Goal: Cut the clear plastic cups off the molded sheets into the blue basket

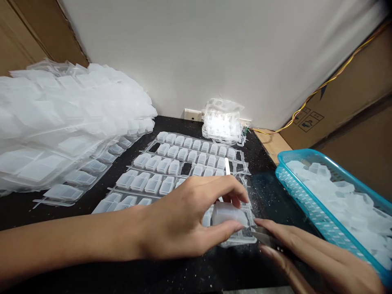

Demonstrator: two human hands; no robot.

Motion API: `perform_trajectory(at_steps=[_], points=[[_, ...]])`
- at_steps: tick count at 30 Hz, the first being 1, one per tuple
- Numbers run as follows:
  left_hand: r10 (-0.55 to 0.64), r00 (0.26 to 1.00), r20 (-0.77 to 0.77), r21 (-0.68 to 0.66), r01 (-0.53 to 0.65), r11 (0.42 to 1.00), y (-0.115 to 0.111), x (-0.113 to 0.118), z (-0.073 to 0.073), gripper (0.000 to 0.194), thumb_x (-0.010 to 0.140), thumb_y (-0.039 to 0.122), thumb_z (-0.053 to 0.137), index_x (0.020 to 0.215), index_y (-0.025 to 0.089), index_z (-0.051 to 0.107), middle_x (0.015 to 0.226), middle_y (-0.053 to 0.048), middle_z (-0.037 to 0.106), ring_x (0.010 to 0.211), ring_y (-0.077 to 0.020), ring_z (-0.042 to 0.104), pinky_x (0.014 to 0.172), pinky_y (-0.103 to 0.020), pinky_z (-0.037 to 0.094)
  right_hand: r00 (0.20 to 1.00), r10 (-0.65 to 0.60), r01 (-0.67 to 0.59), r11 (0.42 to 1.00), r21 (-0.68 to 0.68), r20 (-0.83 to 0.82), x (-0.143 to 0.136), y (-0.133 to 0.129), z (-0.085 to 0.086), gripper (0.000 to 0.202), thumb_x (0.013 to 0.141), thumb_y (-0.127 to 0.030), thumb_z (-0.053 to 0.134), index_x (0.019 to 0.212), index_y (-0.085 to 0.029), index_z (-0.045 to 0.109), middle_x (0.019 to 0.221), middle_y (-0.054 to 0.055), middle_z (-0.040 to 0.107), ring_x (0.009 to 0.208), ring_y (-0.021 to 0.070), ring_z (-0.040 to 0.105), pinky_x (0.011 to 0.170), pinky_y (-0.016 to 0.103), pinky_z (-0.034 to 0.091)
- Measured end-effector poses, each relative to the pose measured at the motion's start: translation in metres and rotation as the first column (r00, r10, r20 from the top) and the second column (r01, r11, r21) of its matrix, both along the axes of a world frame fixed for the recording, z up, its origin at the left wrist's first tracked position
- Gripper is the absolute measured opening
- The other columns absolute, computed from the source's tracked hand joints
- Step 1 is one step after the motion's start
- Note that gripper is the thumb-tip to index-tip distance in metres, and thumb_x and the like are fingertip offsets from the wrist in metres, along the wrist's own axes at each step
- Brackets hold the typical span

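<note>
My left hand [190, 216] reaches across the black table and grips a translucent plastic cup-shaped piece [228, 214] between thumb and fingers. That piece is at the near right corner of a moulded plastic sheet [167, 165] with rows of similar pieces; a few of its slots are gaps. Just right of it, my right hand [318, 253] is closed around a small knife [265, 237]. The pointed metal blade is directed left, close to the left thumb; the handle is mostly hidden in the fingers. A thin white strip [227, 166] stands up behind my left hand.
A tall heap of similar plastic sheets [67, 110] rises on the left. A blue basket [298, 190] of loose translucent pieces [343, 196] stands on the right. Leftover frames [222, 122] lie against the wall, near a socket [192, 114]. Twisted wire [318, 92] runs along a cardboard box [352, 90].
</note>
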State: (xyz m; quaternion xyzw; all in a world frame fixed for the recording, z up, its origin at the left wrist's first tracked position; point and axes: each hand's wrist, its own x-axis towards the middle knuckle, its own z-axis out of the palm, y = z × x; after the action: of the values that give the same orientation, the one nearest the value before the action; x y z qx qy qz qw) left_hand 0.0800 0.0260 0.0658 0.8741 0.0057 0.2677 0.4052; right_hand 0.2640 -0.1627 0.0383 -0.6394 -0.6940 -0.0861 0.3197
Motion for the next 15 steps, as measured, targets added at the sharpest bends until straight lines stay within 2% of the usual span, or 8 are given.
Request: perform_trajectory(at_steps=[6, 15], points=[[-0.011, 1.000, -0.016, -0.009, 0.010, 1.000, 0.000, 0.000, 0.001, 0.026, 0.085, 0.010, 0.068, 0.108, 0.016, 0.058, 0.098, -0.002, 0.069, 0.084, -0.0116, 0.065, 0.077, -0.023, 0.054, 0.995, 0.062, -0.056, 0.996, -0.072, 0.079, 0.002, 0.013, 0.017, 0.020, 0.098, -0.023, 0.058, 0.110, -0.020, 0.074, 0.096, 0.002, 0.081, 0.074, 0.0142, 0.078, 0.066, 0.012, 0.062], [-0.007, 1.000, -0.018, 0.003, 0.007, 1.000, -0.001, -0.001, 0.000, 0.025, 0.085, 0.010, 0.067, 0.108, 0.014, 0.058, 0.096, -0.002, 0.068, 0.083, -0.0106, 0.064, 0.075, -0.022, 0.051, 0.993, 0.093, -0.088, 0.994, -0.069, 0.072, -0.002, 0.017, 0.021, 0.021, 0.102, -0.029, 0.055, 0.106, -0.020, 0.073, 0.093, 0.001, 0.081, 0.073, 0.0103, 0.078, 0.067, 0.007, 0.059]])
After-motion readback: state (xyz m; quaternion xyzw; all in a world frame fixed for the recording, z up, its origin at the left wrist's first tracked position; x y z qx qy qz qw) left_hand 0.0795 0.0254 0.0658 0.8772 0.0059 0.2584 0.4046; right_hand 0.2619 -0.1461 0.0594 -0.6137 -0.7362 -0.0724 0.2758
